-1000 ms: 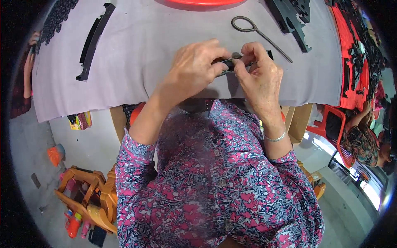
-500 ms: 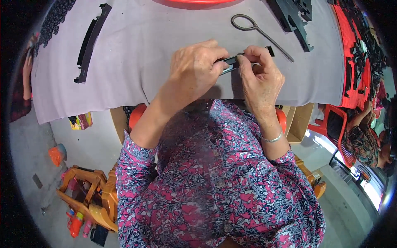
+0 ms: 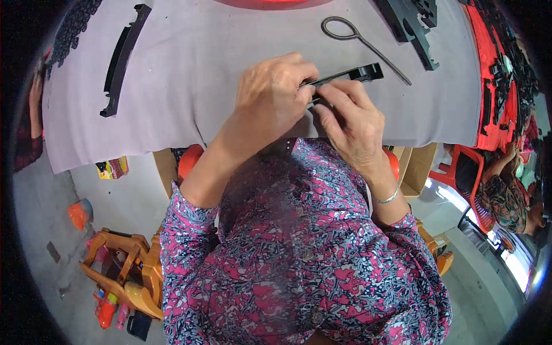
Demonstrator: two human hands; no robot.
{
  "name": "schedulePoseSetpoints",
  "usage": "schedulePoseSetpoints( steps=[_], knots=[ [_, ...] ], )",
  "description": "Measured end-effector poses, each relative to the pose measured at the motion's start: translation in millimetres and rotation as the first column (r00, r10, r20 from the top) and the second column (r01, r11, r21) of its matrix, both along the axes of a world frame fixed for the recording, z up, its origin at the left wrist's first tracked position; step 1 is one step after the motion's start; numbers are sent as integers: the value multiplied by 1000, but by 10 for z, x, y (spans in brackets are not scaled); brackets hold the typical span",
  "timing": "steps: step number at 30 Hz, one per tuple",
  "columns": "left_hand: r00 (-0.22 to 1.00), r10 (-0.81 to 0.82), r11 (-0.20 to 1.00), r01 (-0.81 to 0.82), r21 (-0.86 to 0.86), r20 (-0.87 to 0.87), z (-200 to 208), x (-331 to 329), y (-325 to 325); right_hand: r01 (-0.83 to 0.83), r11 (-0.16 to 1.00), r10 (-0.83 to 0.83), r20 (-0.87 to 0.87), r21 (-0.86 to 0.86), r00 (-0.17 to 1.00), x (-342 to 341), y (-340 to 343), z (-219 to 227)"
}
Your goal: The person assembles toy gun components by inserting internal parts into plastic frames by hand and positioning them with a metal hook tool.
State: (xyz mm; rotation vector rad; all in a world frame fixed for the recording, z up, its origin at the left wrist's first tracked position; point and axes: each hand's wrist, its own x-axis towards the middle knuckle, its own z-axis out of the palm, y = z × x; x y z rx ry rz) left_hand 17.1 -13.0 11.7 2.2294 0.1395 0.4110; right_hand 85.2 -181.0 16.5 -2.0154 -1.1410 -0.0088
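The left hand (image 3: 275, 83) holds a long, narrow, black plastic strip with a block-like end (image 3: 366, 72), its thumb and fingers closed in a narrow pinch around the near-left portion. The strip is just above the middle of the grey cloth-covered table (image 3: 195, 46), slanting so that its blocky end points far and right. The right hand (image 3: 356, 118) is bent at the near side of the strip, thumb and index finger slightly parted close to the left fingertips. Whether it grips a small piece there or only touches the strip, I cannot tell, as the fingers cover that spot.

As far as this shows, handling of this strip seems under way rather than finished: it is in hand, not set down. How much of it is complete is hidden. A curved, notched black plastic strip (image 3: 123, 60) lies apart on the left, and larger black plastic parts (image 3: 398, 22) lie at the far right, all out of the hands.

Right of centre, a dark metal rod with a ring handle (image 3: 384, 60) rests untouched, near the strip's blocky end. A round red basin (image 3: 276, 4) stands at the far side, and a heap of small black pieces (image 3: 72, 29) fills the far left.
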Motion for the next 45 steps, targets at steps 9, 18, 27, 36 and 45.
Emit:
schedulePoseSetpoints(
  steps=[9, 18, 27, 36, 45],
  knots=[
    [997, -72, 997, 72, -15, -10, 25, -86, 117, -15, 994, 22, 60, -107, 998, 22, 13, -13],
    [991, 2, 991, 15, -132, 132, -21, -388, 120, -15, 993, 18, 26, -120, 1000, -7, 31, 20],
    [987, -116, 968, 88, 234, 110, -62, -429, 144, -41, 980, 58, 83, -194, 995, 27, 19, 82],
    [982, -148, 943, 105, 315, 115, -126, -431, 181, -72, 975, 89, 71, -212, 994, 45, 4, 101],
    [970, -204, 935, 153, 321, 132, -199, -424, 211, -74, 970, 98, 95, -230, 991, 36, 18, 88]
  ],
)
